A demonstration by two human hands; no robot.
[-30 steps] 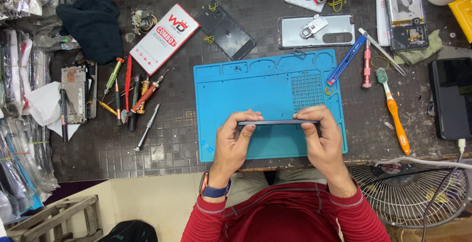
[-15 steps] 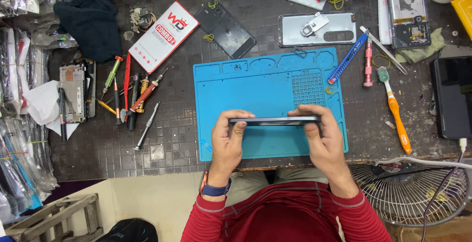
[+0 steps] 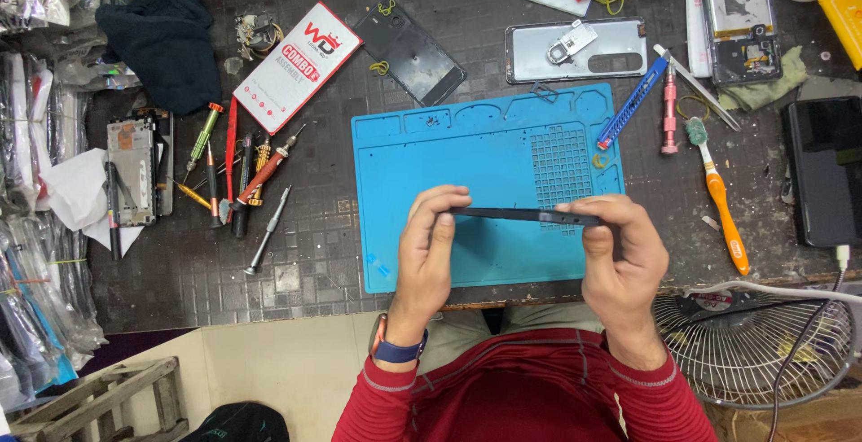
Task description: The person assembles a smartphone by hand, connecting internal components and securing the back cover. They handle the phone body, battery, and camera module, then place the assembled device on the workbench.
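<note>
Both hands hold a thin dark phone (image 3: 525, 216) edge-on above the blue work mat (image 3: 449, 150). Left hand (image 3: 429, 249) is clamped on the phone's left end, fingertips curled over the top edge; right hand (image 3: 621, 253) is clamped on the right end. The phone is level, lifted off the mat, over its near half.

Step in hand, as judged: inspecting or working the side edge of the phone, possibly pressing or parting a seam; the seam itself is too thin to make out from this view.

Next move likely calls for steady, even pressure along the edge while keeping it level.

Room: the mat under the hands is bare. Screwdrivers (image 3: 242, 173) lie well apart to the left; an orange toothbrush (image 3: 718, 195) and a dark device (image 3: 824, 171) lie to the right. The table's near edge is close under the wrists, and a wire fan guard (image 3: 763, 352) sits just beside the right forearm.
</note>
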